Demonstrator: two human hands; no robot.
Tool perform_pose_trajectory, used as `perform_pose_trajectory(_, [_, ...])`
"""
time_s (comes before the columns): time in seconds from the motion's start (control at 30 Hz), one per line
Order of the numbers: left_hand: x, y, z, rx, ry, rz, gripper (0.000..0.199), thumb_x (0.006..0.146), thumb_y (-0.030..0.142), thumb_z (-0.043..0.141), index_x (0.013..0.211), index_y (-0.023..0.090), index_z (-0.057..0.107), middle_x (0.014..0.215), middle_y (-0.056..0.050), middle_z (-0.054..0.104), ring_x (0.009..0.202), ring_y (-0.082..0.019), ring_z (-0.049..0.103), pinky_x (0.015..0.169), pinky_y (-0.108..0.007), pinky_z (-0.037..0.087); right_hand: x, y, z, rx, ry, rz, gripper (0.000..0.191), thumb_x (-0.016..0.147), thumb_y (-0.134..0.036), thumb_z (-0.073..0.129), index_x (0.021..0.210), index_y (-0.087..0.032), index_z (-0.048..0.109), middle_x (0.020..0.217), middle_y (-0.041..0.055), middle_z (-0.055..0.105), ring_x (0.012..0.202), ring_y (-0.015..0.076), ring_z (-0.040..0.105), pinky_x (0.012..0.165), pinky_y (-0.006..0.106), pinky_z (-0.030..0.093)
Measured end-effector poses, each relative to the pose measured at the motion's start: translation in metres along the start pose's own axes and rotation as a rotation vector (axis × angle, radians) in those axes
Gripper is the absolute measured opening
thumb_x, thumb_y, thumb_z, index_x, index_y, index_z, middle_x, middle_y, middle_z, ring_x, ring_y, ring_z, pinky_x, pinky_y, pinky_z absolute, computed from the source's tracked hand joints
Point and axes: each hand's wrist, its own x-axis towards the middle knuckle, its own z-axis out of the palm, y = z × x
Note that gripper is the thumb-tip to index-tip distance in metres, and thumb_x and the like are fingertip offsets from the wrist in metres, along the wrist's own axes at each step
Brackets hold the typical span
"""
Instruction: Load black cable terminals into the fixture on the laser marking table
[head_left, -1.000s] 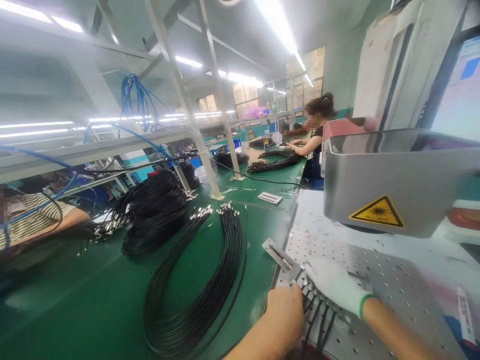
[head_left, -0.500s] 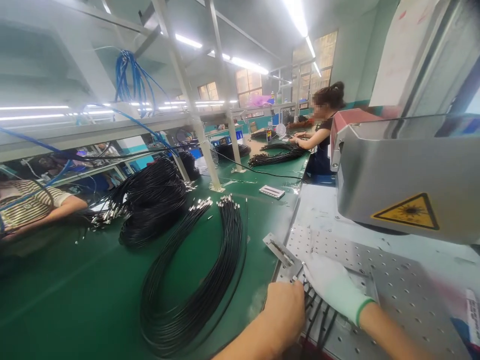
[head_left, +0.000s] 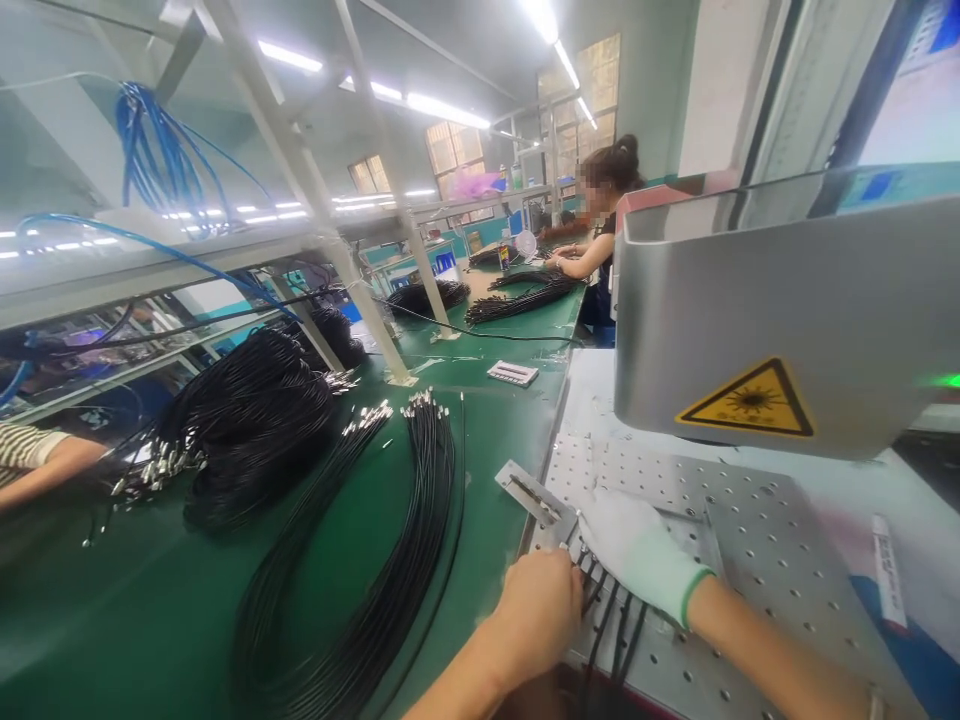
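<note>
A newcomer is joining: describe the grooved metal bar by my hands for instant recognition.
Find the big grey machine head bearing a yellow warning triangle; below it lies a perforated metal plate. At the plate's left edge, just past the gloved right hand, sits a flat grooved metal bar. Unlike the pale slotted piece lying wholly on the green table, it crosses that edge.
</note>
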Motion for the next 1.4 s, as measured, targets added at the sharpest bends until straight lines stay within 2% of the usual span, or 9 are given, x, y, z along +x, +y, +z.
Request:
perform_pose_trajectory(0.17, [0.001, 0.002, 0.006, -0.014, 0.031, -0.045, 0.035, 0.096, 0.029, 0.03, 0.095, 0.017, 0.063, 0.096, -0.012, 0.072, 0.092, -0.029, 0.069, 0.077, -0.039, 0.053, 0.0, 0.0, 0.002, 0.017, -0.037, 0.021, 0.022, 0.094, -0.018, 0.043, 0.105, -0.016, 0.061, 0.099, 0.0121, 0.064, 0.089, 0.0233, 0.061, 0.072, 0.032, 0.044])
perform_pose_trajectory(0.3, [0.004, 0.008, 0.007, 0.049, 0.013, -0.076, 0.034, 0.096, 0.026, 0.029, 0.1, 0.016, 0.061, 0.096, -0.012, 0.072, 0.091, -0.03, 0.069, 0.076, -0.041, 0.054, -0.001, 0.0, -0.002, 0.04, -0.074, 0.028, 0.029, 0.094, -0.016, 0.04, 0.116, -0.016, 0.059, 0.106, 0.0137, 0.064, 0.094, 0.0237, 0.061, 0.074, 0.032, 0.045])
perform_pose_trajectory(0.5, [0.007, 0.011, 0.007, 0.099, -0.04, -0.057, 0.032, 0.095, 0.021, 0.029, 0.106, 0.013, 0.058, 0.094, -0.013, 0.072, 0.088, -0.031, 0.069, 0.073, -0.04, 0.054, 0.001, -0.002, -0.004, 0.045, -0.137, 0.048, 0.031, 0.092, -0.012, 0.04, 0.115, -0.015, 0.06, 0.104, 0.0133, 0.065, 0.093, 0.0258, 0.063, 0.073, 0.034, 0.046])
perform_pose_trajectory(0.73, [0.008, 0.014, 0.007, 0.094, -0.078, -0.087, 0.03, 0.086, 0.01, 0.037, 0.109, 0.013, 0.056, 0.094, -0.013, 0.072, 0.087, -0.031, 0.07, 0.07, -0.037, 0.054, -0.001, -0.001, -0.006, 0.039, -0.12, 0.026, 0.03, 0.092, -0.011, 0.04, 0.114, -0.015, 0.06, 0.104, 0.0127, 0.064, 0.094, 0.0256, 0.062, 0.075, 0.035, 0.047])
perform_pose_trajectory(0.97, [0.007, 0.015, 0.012, 0.102, -0.034, -0.054, 0.031, 0.087, 0.011, 0.034, 0.11, 0.012, 0.055, 0.094, -0.014, 0.071, 0.089, -0.032, 0.069, 0.072, -0.041, 0.054, 0.002, -0.001, 0.01, 0.054, -0.05, 0.021, 0.028, 0.089, -0.01, 0.042, 0.106, -0.013, 0.063, 0.099, 0.0144, 0.066, 0.087, 0.0274, 0.064, 0.07, 0.036, 0.048])
perform_pose_trajectory(1.07, [0.004, 0.014, 0.01, 0.081, -0.025, -0.068, 0.032, 0.085, 0.01, 0.034, 0.109, 0.011, 0.056, 0.095, -0.016, 0.071, 0.089, -0.034, 0.069, 0.073, -0.044, 0.055, 0.001, 0.004, 0.017, 0.046, 0.014, -0.033, 0.029, 0.091, -0.01, 0.041, 0.106, -0.012, 0.066, 0.103, 0.0151, 0.067, 0.095, 0.0269, 0.064, 0.081, 0.037, 0.05])
perform_pose_trajectory(1.17, [0.002, 0.014, 0.009, 0.062, -0.034, -0.072, 0.035, 0.082, 0.01, 0.04, 0.113, 0.01, 0.056, 0.097, -0.017, 0.071, 0.091, -0.035, 0.068, 0.076, -0.046, 0.055, -0.003, 0.016, 0.019, 0.019, 0.07, -0.163, 0.031, 0.09, -0.008, 0.044, 0.111, -0.014, 0.066, 0.113, 0.0128, 0.066, 0.105, 0.0242, 0.061, 0.092, 0.036, 0.047])
perform_pose_trajectory(1.3, [0.002, 0.014, 0.011, 0.048, 0.031, -0.078, 0.037, 0.081, 0.007, 0.04, 0.115, 0.01, 0.056, 0.096, -0.018, 0.07, 0.092, -0.034, 0.068, 0.076, -0.044, 0.055, -0.009, 0.03, 0.015, -0.057, 0.044, -0.329, 0.044, 0.078, 0.005, 0.045, 0.111, -0.016, 0.067, 0.125, 0.012, 0.06, 0.115, 0.0251, 0.056, 0.098, 0.037, 0.044])
perform_pose_trajectory(1.4, [0.002, 0.014, 0.014, 0.037, 0.026, -0.083, 0.036, 0.081, 0.008, 0.043, 0.114, 0.011, 0.056, 0.096, -0.018, 0.07, 0.092, -0.032, 0.068, 0.074, -0.042, 0.055, -0.01, 0.025, 0.01, -0.018, -0.021, -0.269, 0.048, 0.078, 0.005, 0.041, 0.113, -0.017, 0.065, 0.129, 0.0108, 0.058, 0.118, 0.0257, 0.054, 0.099, 0.039, 0.043])
